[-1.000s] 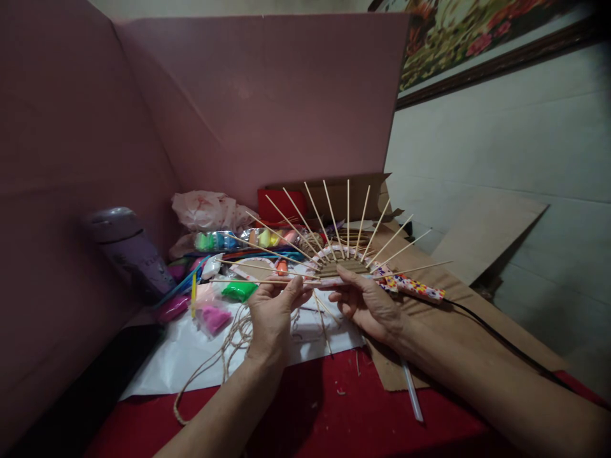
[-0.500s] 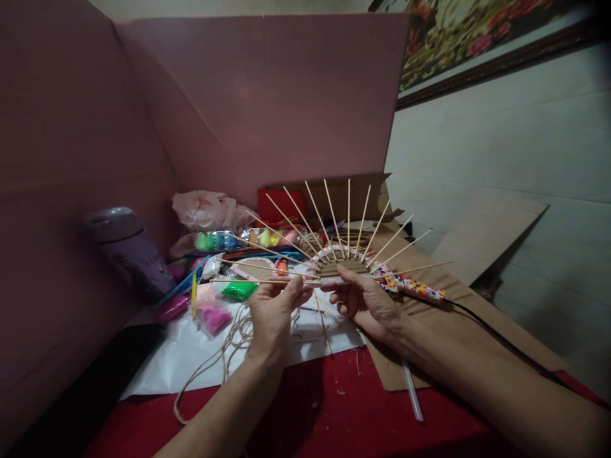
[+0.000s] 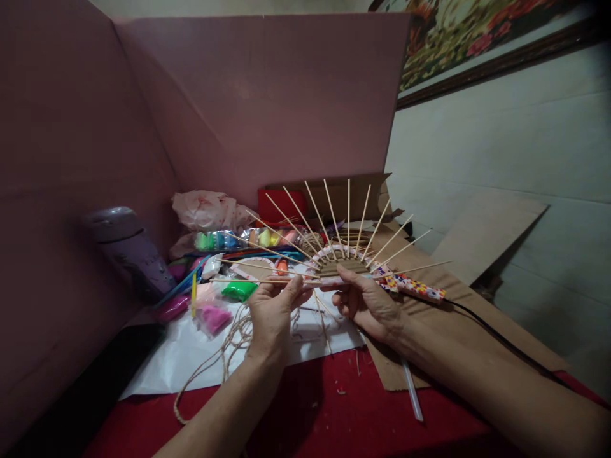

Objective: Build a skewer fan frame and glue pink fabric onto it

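Observation:
Between my hands is a half-round cardboard piece point(image 3: 351, 267) with a patterned rim. Several thin wooden sticks point(image 3: 348, 219) fan out from its curved edge. My left hand point(image 3: 274, 308) pinches the left end of its straight lower edge, close to the lowest stick. With the thumb on the cardboard's face and the fingers curled below, my right hand point(image 3: 367, 302) grips the right part of the same edge. Behind the sticks on the left lies a second cardboard piece point(image 3: 255, 267) with a similar rim. Loose sticks point(image 3: 323, 324) lie on the white sheet underneath.
A red cloth point(image 3: 315, 407) covers the table, with a white sheet point(image 3: 162, 362) over part of it. Around lie twine point(image 3: 229, 346), bagged coloured clay point(image 3: 241, 291), a purple bottle point(image 3: 131, 254), a flower-patterned glue gun point(image 3: 415, 286) with its cord, and cardboard point(image 3: 477, 324).

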A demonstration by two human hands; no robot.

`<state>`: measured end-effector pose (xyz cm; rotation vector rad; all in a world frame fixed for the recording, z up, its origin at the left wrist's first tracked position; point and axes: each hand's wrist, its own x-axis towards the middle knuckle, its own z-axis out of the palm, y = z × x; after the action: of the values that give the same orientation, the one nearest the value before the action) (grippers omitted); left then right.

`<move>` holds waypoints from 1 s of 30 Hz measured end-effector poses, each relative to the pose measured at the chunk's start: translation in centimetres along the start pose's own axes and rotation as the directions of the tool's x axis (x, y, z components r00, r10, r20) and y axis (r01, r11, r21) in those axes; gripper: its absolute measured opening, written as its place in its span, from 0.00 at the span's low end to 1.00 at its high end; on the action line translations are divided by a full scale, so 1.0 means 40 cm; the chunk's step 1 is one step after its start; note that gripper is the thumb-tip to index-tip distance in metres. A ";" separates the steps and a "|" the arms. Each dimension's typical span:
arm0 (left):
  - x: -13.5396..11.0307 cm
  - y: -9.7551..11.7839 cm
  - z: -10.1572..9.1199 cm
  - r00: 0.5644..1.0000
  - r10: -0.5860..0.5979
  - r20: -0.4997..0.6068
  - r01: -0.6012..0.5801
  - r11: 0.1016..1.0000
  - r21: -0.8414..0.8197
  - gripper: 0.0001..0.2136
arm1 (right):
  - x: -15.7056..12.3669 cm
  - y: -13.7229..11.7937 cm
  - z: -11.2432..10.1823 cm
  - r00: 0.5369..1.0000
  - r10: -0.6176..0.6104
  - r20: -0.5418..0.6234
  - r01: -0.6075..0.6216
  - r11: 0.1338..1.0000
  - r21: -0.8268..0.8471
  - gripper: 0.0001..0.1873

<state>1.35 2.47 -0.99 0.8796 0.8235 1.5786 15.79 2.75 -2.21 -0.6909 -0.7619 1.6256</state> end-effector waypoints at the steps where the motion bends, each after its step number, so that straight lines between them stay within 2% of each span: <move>1: 0.000 0.000 0.000 1.000 0.003 0.002 -0.003 1.000 -0.001 0.10 | 0.000 0.000 0.000 1.000 -0.001 -0.004 0.001 1.000 0.002 0.08; 30: 0.000 -0.001 0.000 1.000 -0.007 -0.019 0.007 1.000 -0.003 0.10 | 0.007 0.013 -0.018 0.998 -0.040 0.042 0.038 0.998 0.051 0.05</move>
<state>1.36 2.49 -1.02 0.8598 0.8364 1.5837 16.00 3.04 -3.08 -0.6035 -0.7591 1.6228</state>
